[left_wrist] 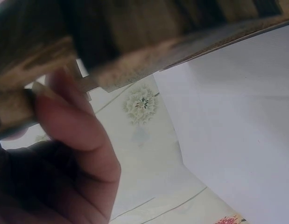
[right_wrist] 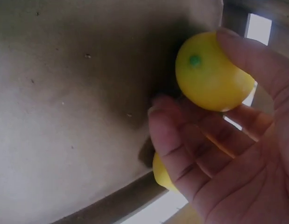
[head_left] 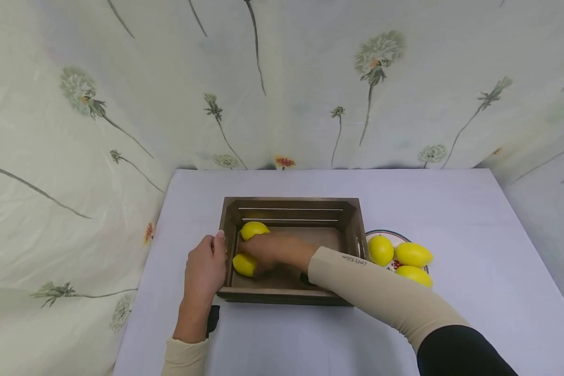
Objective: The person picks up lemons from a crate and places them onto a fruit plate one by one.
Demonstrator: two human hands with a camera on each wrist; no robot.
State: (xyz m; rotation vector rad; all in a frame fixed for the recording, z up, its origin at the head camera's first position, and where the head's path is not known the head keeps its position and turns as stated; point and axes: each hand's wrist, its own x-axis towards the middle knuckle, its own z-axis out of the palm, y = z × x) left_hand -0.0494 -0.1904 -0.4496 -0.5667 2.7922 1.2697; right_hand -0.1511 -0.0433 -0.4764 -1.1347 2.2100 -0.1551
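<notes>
Yellow lemon (right_wrist: 212,77) touching right hand (right_wrist: 233,163) points nearly end-on toward wrist camera.

We are seeing diffuse light in the head view, the table (head_left: 451,209) looking pale violet around the crate (head_left: 286,296) and a faint shadow spreading in front of it. Left of the crate, the drape (head_left: 23,156) is catching a sheen. In the left wrist view we are getting the crate's wood dark and blurred, the left hand (left_wrist: 69,163) sinking into shadow. Inside the crate, the right wrist view is looking dim and hazy, shadow pooling beside the lemon (right_wrist: 212,74), while gaps in the crate's wall are glaring white.
</notes>
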